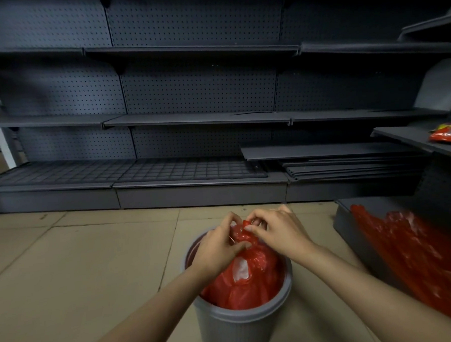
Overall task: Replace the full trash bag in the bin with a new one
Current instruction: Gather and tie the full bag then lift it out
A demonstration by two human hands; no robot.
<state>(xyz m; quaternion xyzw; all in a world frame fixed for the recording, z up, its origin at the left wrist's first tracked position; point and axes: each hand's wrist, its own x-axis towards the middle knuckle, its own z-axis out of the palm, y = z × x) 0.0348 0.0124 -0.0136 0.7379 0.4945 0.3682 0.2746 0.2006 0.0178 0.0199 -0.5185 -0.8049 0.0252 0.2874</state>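
Observation:
A grey ribbed bin (243, 329) stands on the floor just in front of me. Inside it sits a full red trash bag (248, 279) with something white showing through the plastic. The bag's top is gathered into a twisted bunch above the bin's far rim. My left hand (218, 245) pinches the bunch from the left, and my right hand (277, 229) pinches it from the right. Both hands are closed on the red plastic. A loose red bag (417, 255) lies spread over the low shelf base to my right.
Dark grey store shelving (195, 117) with pegboard backs runs along the wall ahead. Loose shelf boards (349, 161) are stacked on its bottom right. A side shelf at the right carries a red snack packet (448, 135). Beige tiled floor (80, 257) surrounds the bin.

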